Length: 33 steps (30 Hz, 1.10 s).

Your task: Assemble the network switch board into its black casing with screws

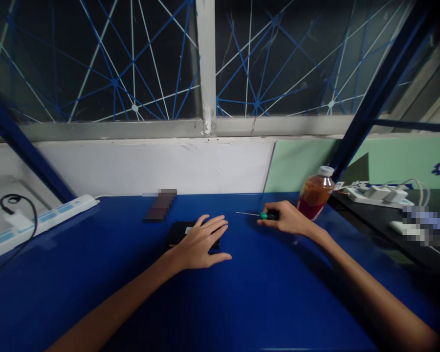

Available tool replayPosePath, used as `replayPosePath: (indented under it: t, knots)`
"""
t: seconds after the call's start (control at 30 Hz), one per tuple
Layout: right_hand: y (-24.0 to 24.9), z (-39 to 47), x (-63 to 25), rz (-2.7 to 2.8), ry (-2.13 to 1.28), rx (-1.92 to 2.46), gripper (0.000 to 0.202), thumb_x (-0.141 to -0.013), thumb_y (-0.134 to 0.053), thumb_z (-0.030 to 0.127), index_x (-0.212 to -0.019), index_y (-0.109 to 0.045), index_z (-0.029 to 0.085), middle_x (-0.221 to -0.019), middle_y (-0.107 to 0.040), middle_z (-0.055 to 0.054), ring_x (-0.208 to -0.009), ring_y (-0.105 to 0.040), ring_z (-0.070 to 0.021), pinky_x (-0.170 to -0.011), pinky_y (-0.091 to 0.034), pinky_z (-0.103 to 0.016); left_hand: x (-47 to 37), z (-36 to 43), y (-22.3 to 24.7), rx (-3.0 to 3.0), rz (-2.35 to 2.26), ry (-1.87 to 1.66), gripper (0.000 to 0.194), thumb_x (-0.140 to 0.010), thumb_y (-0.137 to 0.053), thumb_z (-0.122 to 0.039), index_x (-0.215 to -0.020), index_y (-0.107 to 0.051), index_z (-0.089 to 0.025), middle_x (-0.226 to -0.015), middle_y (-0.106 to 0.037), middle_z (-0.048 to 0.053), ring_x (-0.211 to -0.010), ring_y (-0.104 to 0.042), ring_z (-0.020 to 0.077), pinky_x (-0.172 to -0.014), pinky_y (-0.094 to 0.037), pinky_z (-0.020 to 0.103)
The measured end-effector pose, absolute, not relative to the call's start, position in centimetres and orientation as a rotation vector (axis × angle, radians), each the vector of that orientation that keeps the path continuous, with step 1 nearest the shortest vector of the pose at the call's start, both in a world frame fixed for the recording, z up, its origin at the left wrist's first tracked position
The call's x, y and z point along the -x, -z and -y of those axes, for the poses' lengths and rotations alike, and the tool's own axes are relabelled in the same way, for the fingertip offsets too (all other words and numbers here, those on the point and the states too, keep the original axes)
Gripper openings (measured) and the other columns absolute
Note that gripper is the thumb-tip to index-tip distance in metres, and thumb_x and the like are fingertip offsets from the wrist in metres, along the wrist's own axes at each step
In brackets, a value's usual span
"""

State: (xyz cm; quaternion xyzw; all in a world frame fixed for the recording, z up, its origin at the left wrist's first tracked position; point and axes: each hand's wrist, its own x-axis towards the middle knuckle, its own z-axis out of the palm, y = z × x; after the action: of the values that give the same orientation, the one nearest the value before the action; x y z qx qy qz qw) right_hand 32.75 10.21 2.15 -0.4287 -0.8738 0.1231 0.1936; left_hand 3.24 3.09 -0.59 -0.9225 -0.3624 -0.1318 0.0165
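A flat black object [176, 234] lies on the blue table [242, 303], a little left of the middle. My left hand [204, 243] is over its right part with the fingers spread, hiding much of it; whether the palm touches it I cannot tell. To the right, my right hand [284, 218] is closed round the green and black handle of a screwdriver [264, 215]. Its thin metal shaft points left, toward my left hand, and nothing touches the tip.
A bottle of reddish-brown drink [315, 193] stands just beyond my right hand. A dark, blurred flat item [160, 205] lies at the back left. White power strips are at the far left [55, 215] and on the right [377, 195]. Windows rise behind the table.
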Motion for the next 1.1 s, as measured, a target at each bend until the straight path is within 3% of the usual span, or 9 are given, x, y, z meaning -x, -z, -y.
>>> replayPosePath:
  t: [0.23,0.37,0.57,0.83,1.1]
  knots:
    - [-2.2,-10.3,-32.9,2.436,-0.365,1.205,0.03,-0.079,-0.063,0.046,-0.07,-0.056,0.019,-0.057,-0.052,0.002,-0.052,-0.042,-0.0116,-0.051,-0.026,-0.027,-4.6,-3.9,0.9,2.929,1.135,0.31,0.07,-0.087,-0.046,-0.064,-0.139,-0.041,-0.017,-0.147,-0.039,0.015,-0.139,-0.029,0.0308,-0.11,-0.022,0.059]
    - [-2.2,-10.3,-33.0,2.422,-0.42,1.195,0.032,-0.079,-0.063,0.048,-0.068,-0.057,0.018,-0.056,-0.05,0.003,-0.052,-0.04,-0.011,-0.05,-0.026,-0.026,-3.9,-4.0,0.8,2.932,1.176,0.326,0.064,-0.087,-0.046,-0.064,-0.138,-0.044,-0.025,-0.15,-0.034,0.011,-0.14,-0.026,0.0331,-0.109,-0.022,0.062]
    - [-1.6,-9.8,-32.3,2.485,-0.595,1.145,0.035,-0.079,-0.062,0.05,-0.067,-0.057,0.017,-0.057,-0.047,0.004,-0.052,-0.034,-0.0096,-0.049,-0.025,-0.025,-0.6,-3.7,0.7,2.89,1.277,0.347,0.069,-0.084,-0.05,-0.065,-0.142,-0.035,-0.031,-0.151,-0.033,0.009,-0.138,-0.029,0.0339,-0.109,-0.022,0.062]
    - [-0.6,-8.3,-30.0,2.656,-0.796,1.01,0.037,-0.083,-0.058,0.049,-0.065,-0.061,0.016,-0.053,-0.044,0.005,-0.05,-0.032,-0.0082,-0.049,-0.024,-0.024,0.8,-3.8,1.7,2.852,1.391,0.469,0.068,-0.083,-0.054,-0.061,-0.139,-0.042,-0.025,-0.139,-0.05,0.011,-0.126,-0.047,0.0323,-0.103,-0.035,0.053]
    - [-0.5,-8.0,-29.6,2.622,-0.9,0.952,0.035,-0.082,-0.059,0.044,-0.06,-0.055,0.017,-0.056,-0.043,0.005,-0.052,-0.03,-0.0084,-0.05,-0.024,-0.023,0.7,-3.7,1.8,2.807,1.33,0.547,0.064,-0.083,-0.056,-0.058,-0.138,-0.044,-0.027,-0.134,-0.054,0.01,-0.12,-0.051,0.0335,-0.097,-0.04,0.052]
